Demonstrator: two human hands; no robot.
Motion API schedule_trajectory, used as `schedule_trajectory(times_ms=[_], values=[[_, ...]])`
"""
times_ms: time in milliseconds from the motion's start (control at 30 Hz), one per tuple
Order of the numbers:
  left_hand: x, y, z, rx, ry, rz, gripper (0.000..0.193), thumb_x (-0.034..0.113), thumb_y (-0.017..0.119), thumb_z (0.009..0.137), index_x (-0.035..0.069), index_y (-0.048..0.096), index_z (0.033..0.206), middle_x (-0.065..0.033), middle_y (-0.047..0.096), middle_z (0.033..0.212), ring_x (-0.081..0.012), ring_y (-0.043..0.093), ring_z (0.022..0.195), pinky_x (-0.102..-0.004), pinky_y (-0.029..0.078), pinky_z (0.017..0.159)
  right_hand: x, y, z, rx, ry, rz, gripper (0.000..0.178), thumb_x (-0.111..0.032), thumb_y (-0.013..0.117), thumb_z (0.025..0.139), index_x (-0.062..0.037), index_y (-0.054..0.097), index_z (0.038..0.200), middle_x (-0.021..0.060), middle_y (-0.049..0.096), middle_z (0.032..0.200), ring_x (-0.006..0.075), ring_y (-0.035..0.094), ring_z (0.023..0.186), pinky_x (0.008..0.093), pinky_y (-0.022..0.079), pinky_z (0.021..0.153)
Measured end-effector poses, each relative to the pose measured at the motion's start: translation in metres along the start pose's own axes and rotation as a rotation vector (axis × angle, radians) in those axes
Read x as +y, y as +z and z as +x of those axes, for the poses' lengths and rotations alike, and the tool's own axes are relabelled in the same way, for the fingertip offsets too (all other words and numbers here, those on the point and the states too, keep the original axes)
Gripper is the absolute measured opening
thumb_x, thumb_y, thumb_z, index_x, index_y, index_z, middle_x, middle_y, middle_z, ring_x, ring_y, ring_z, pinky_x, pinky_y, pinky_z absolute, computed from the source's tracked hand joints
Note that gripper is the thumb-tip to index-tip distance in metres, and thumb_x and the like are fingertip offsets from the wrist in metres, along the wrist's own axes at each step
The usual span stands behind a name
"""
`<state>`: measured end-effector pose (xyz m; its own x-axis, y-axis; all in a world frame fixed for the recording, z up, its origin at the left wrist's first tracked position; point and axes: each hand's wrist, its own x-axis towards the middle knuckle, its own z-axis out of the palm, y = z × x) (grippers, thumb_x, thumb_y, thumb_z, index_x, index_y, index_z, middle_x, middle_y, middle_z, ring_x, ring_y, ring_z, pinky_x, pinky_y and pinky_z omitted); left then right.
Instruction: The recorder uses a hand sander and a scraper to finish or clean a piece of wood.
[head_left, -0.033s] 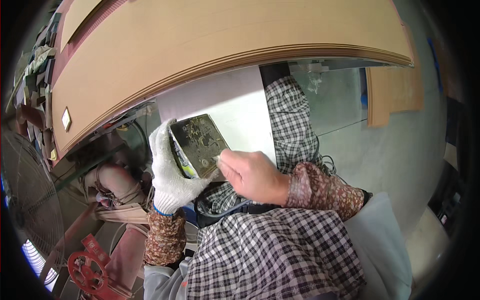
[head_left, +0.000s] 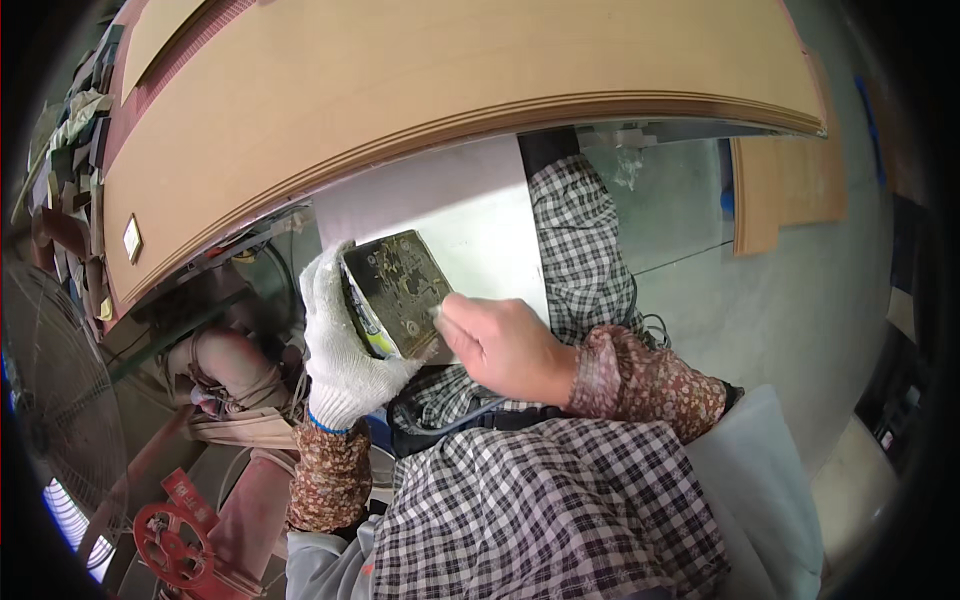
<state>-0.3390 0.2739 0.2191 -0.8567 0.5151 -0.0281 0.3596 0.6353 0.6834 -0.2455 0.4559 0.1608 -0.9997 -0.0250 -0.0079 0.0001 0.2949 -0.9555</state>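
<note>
My left hand [head_left: 345, 345], in a white knit glove, is wrapped round what looks like a rectangular sander [head_left: 398, 285], turned over. Its worn dark pad faces up, with patchy residue and a few round spots. A yellow-green patch shows on its side by the gloved palm. My bare right hand [head_left: 505, 345] is closed in a pinch at the pad's right edge. Something small and pale shows at its fingertips, too little to name. Behind the sander lies a white board [head_left: 480, 215], partly over my lap.
A stack of tan panels [head_left: 470, 60] spans the far side. More tan boards [head_left: 785, 185] stand at the right. A fan [head_left: 60, 400] and a red handwheel [head_left: 172, 545] are at the left. Near my lap runs a grey hose [head_left: 470, 413]. Several blocks [head_left: 70, 190] lie far left.
</note>
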Motion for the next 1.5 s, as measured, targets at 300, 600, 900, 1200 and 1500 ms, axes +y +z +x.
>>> schedule_trajectory(times_ms=[300, 600, 900, 1200, 1500], values=[[-0.004, 0.002, -0.004, 0.011, 0.016, -0.022, 0.100, 0.019, 0.094, 0.061, -0.001, 0.047, 0.146, -0.0226, 0.053, 0.131, -0.0411, 0.055, 0.124, -0.0474, 0.048, 0.108, -0.006, -0.004, -0.004, -0.121, 0.122, 0.093, 0.020, -0.017, 0.060, 0.104, -0.0042, 0.055, 0.090, 0.0175, 0.063, 0.066, 0.0379, 0.066, 0.057, 0.0477, 0.051, 0.053], [-0.004, 0.000, -0.006, -0.008, -0.003, -0.019, 0.104, 0.020, 0.095, 0.058, 0.000, 0.046, 0.147, -0.0218, 0.053, 0.131, -0.0411, 0.056, 0.123, -0.0480, 0.048, 0.108, -0.012, -0.002, 0.004, -0.040, 0.074, -0.030, 0.020, -0.016, 0.055, 0.106, -0.0034, 0.054, 0.091, 0.0154, 0.062, 0.063, 0.0348, 0.065, 0.056, 0.0462, 0.049, 0.050], [-0.005, 0.000, -0.004, 0.010, 0.040, 0.004, 0.101, 0.021, 0.096, 0.060, -0.001, 0.047, 0.145, -0.0219, 0.053, 0.132, -0.0406, 0.056, 0.124, -0.0472, 0.048, 0.108, -0.007, -0.003, 0.003, -0.088, 0.177, -0.021, 0.022, -0.015, 0.062, 0.105, -0.0012, 0.054, 0.089, 0.0184, 0.058, 0.065, 0.0350, 0.064, 0.055, 0.0436, 0.049, 0.051], [-0.006, -0.003, -0.004, -0.024, -0.016, 0.003, 0.103, 0.021, 0.096, 0.058, -0.002, 0.047, 0.145, -0.0218, 0.051, 0.133, -0.0398, 0.055, 0.126, -0.0469, 0.047, 0.110, -0.008, -0.004, -0.001, 0.011, 0.139, -0.034, 0.024, -0.014, 0.061, 0.105, -0.0020, 0.052, 0.086, 0.0177, 0.057, 0.065, 0.0351, 0.064, 0.056, 0.0433, 0.049, 0.051], [-0.006, -0.005, 0.001, -0.027, -0.005, -0.021, 0.103, 0.021, 0.097, 0.058, -0.003, 0.047, 0.145, -0.0218, 0.052, 0.132, -0.0392, 0.055, 0.126, -0.0458, 0.048, 0.110, -0.008, -0.005, 0.010, 0.025, 0.153, -0.114, 0.023, -0.017, 0.061, 0.105, -0.0017, 0.056, 0.089, 0.0195, 0.060, 0.068, 0.0398, 0.065, 0.060, 0.0459, 0.052, 0.054]])
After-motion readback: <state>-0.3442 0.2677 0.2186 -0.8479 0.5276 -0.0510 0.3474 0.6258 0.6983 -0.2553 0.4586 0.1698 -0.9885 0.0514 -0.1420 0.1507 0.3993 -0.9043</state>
